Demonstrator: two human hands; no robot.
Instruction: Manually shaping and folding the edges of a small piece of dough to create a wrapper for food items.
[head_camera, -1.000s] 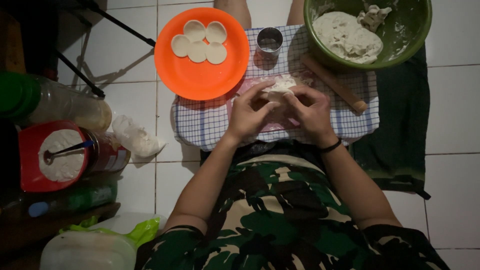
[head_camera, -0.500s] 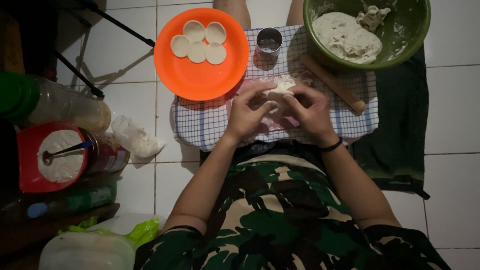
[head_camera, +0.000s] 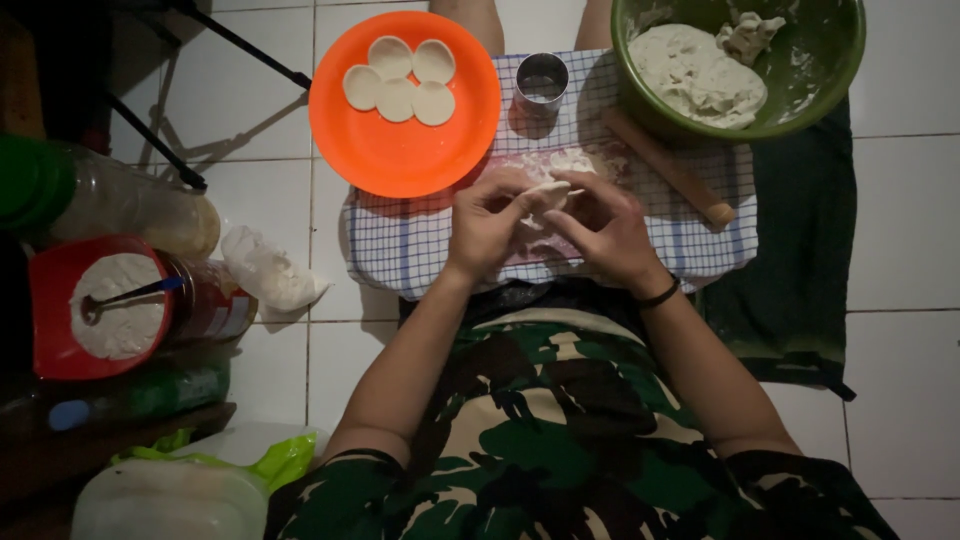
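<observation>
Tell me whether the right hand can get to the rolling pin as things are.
Probably yes: the rolling pin lies uncovered on the checked cloth just beyond the right hand, though that hand is pinching dough.

- Single view only, worn on the head, so nothing shared with a second camera.
- Looks almost straight down over the lap onto a white tiled floor (head_camera: 900, 250).
- Faces forward and away from the body: camouflage shirt (head_camera: 560, 440) along the bottom edge, orange plate (head_camera: 400, 150) and green bowl (head_camera: 830, 80) at the top.
- Close range, at arm's length: left hand (head_camera: 490, 220) and right hand (head_camera: 605, 230) near centre, over a checked cloth (head_camera: 400, 245).
</observation>
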